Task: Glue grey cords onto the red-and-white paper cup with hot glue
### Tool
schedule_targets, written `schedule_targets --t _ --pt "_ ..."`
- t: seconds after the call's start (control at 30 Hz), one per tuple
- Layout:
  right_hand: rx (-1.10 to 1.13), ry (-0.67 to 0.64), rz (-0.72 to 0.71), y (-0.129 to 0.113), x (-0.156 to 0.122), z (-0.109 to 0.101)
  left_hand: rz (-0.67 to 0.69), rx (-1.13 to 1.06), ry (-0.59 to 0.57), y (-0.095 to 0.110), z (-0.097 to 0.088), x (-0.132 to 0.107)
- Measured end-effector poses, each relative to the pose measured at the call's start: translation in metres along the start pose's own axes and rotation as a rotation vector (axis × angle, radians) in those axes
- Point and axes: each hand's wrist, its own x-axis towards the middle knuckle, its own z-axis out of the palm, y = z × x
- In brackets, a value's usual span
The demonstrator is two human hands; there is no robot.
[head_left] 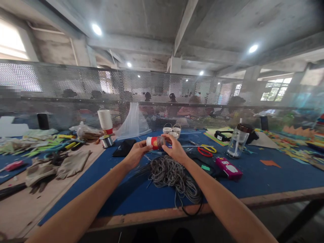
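Between my two hands, above the table, a red and white paper cup (152, 143) lies on its side in the air. Grey cord (160, 141) is wound around its right part. My left hand (138, 152) grips the cup's left end with thumb and fingers. Around the cord-wrapped end, the fingers of my right hand (174, 148) are closed. Just below both hands, a loose heap of grey cord (172, 175) spreads over the blue mat (121, 195). Whether a strand runs from the heap to the cup cannot be made out.
Behind the hands stand small white baskets (172, 130). A stack of paper cups (105, 119) and a wire spool (106, 141) are left. To the right are red-handled scissors (205, 152), a purple box (229, 168) and a clear bottle (237, 143). Gloves (73, 163) lie left.
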Motion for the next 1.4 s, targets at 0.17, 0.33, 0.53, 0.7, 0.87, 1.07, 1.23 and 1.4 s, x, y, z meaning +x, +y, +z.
schedule_targets --t 0.17,0.33,0.53,0.7,0.87,1.07,1.23,1.4 --pt "0.023 0.005 0.022 -0.004 0.001 -0.002 -0.004 -0.026 0.023 -0.003 -0.003 0.002" --pt "-0.151 0.195 0.116 0.013 0.010 -0.021 -0.023 -0.108 0.128 -0.007 -0.010 0.006" --pt "-0.796 -0.054 0.457 0.034 0.005 -0.043 -0.077 -0.172 0.194 -0.011 -0.015 0.011" --pt "-0.897 -0.324 0.599 0.039 0.000 -0.040 -0.088 -0.230 0.205 -0.011 -0.015 0.011" --pt "-0.888 -0.312 0.637 0.046 -0.001 -0.034 -0.095 -0.250 0.185 -0.009 -0.013 0.010" --pt "-0.760 -0.160 0.663 0.051 -0.001 -0.031 -0.087 -0.265 0.198 -0.007 -0.014 0.010" --pt "-0.610 -0.048 0.652 0.054 0.003 -0.031 -0.080 -0.286 0.203 -0.008 -0.017 0.012" --pt "-0.333 0.074 0.606 0.063 0.004 -0.025 -0.057 -0.276 0.167 -0.004 -0.016 0.010"
